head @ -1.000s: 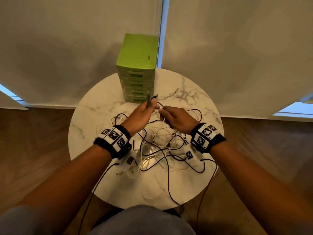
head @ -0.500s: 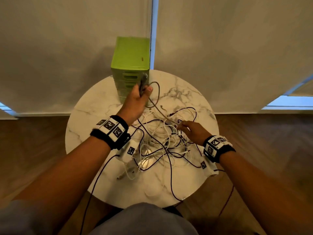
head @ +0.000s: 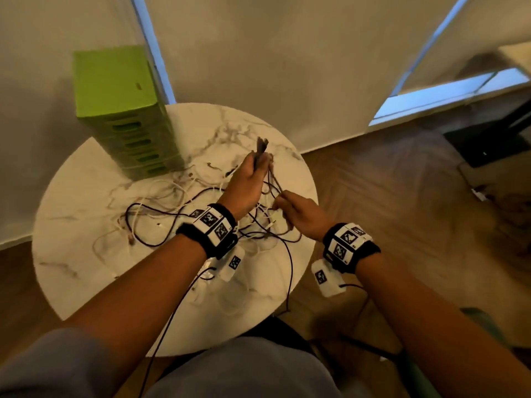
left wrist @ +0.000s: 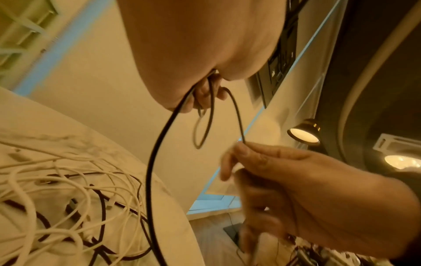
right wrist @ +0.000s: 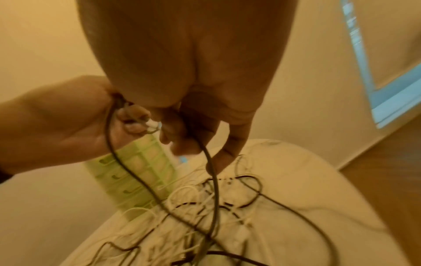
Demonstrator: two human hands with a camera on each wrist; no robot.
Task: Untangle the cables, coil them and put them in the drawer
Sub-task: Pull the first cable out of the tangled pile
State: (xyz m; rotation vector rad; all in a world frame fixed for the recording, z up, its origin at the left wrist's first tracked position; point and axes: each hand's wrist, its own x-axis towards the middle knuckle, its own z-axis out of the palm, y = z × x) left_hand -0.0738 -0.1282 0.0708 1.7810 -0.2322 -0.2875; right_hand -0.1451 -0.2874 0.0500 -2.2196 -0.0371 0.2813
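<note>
A tangle of white and black cables (head: 184, 214) lies spread on the round marble table (head: 86, 271). My left hand (head: 253, 176) is raised over the table's right side and grips a dark cable (left wrist: 157, 144), whose plug end sticks up above the fingers and whose loops hang below. My right hand (head: 290, 211), just to the right and lower, pinches the same dark cable (right wrist: 212, 172) between thumb and fingers. The green drawer unit (head: 123, 116) stands at the table's back left, its drawers closed.
The table's right edge (head: 310, 202) is directly under my right hand, with wood floor beyond. A wall with blinds rises behind the table. One black cable (head: 290, 271) hangs over the table's front right edge. My knees are below the front edge.
The view has swung right, so the drawer unit now sits at left. My left hand moved away from the drawer unit toward the table's right side; my right hand lifted off the pile and pinched the dark cable.
</note>
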